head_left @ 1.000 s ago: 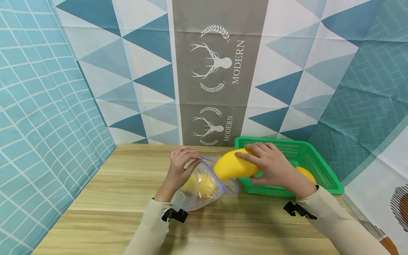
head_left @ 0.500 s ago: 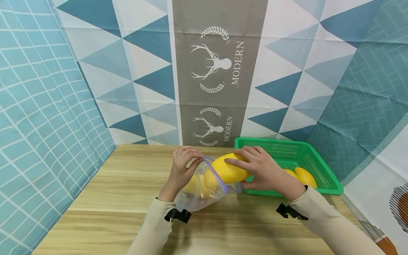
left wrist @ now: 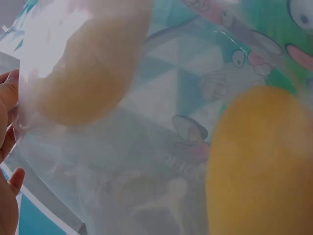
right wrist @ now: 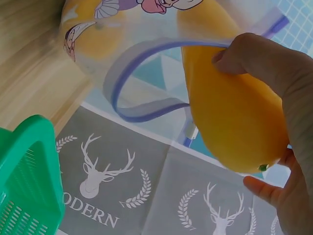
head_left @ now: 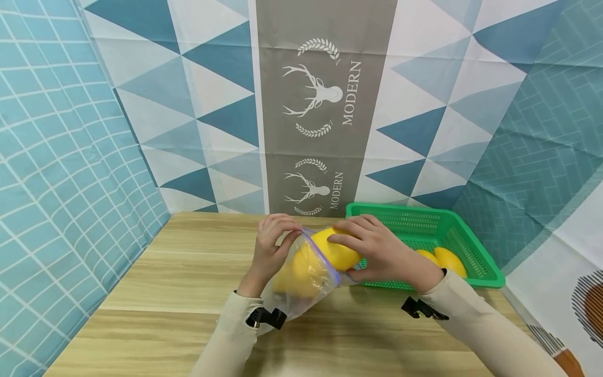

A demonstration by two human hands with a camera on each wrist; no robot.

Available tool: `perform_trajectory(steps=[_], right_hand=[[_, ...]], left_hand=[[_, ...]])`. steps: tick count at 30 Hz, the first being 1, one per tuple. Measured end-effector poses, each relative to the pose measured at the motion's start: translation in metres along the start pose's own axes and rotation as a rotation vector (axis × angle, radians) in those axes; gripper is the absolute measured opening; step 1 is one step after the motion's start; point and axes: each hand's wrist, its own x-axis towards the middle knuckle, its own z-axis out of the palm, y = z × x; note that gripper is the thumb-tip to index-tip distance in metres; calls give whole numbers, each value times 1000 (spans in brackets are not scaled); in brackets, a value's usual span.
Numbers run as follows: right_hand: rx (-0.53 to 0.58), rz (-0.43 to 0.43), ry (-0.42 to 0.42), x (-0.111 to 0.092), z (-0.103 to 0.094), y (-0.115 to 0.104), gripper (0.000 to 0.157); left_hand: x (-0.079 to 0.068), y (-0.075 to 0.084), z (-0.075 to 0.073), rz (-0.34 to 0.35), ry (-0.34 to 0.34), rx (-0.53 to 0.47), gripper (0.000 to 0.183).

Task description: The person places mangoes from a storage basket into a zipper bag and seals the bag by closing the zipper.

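My right hand [head_left: 379,250] grips a yellow mango [head_left: 335,252], which is partway through the mouth of a clear zip bag [head_left: 325,287]. In the right wrist view, the thumb presses on the mango [right wrist: 234,112], and its green stem end points out of the bag. The bag's purple zip edge [right wrist: 117,81] is spread in a loop around the fruit. My left hand [head_left: 274,245] pinches the upper rim of the bag between thumb and fingers. Cartoon prints and yellow fruit [left wrist: 95,73] show through the plastic in the left wrist view.
A green perforated basket [head_left: 480,248] stands at the right against the patterned backdrop [head_left: 320,31]. Two yellow mangoes [head_left: 450,262] show inside it, partly behind my right forearm. The wooden table [head_left: 179,277] extends left and in front of the bag.
My right hand has moved left, carrying the mango from outside the bag's mouth to partly inside. My left hand keeps its pinch on the rim, shifting slightly right.
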Motion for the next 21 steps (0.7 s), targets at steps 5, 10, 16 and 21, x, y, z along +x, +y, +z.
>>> perform_trajectory(steps=[5,10,16,21], right_hand=[[74,-56,-9,2,0,3,78],[109,-108,-27,5,1,5,78],[84,-162,-23,8,8,5,77],[46,-205,-24,10,15,2,79]], left_hand=[[1,0,2,2,9,-7,23],[1,-2,2,-6,-1,0,12],[2,-2,4,-14,-1,7,18],[3,-1,6,-10,15,3,6]])
